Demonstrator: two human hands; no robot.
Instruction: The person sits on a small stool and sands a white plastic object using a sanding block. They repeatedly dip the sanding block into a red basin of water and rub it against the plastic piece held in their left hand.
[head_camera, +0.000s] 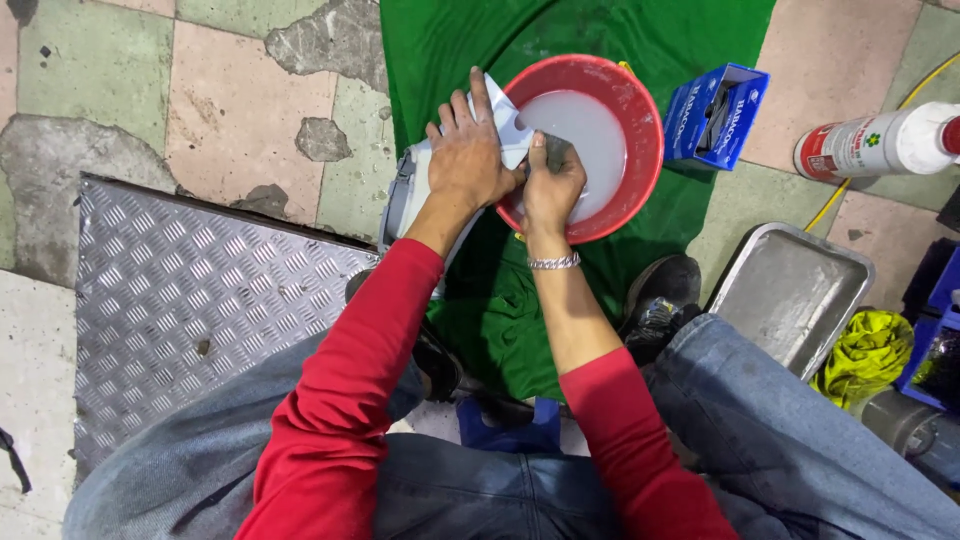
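**Washing a white part over the red bowl**

The left hand (467, 160) is holding a white part (505, 125) on the rim of one red bowl (640, 120). The right hand (552, 185) is gripping a dark pad (556, 152) and rubbing it. The water is looking cloudy, so the washing seems partly done. Nearby are sitting one blue box (690, 115), one bottle (870, 145) and one tray (790, 290).

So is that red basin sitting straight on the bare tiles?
No, the red basin of milky water rests on a green cloth spread over the tiled floor.
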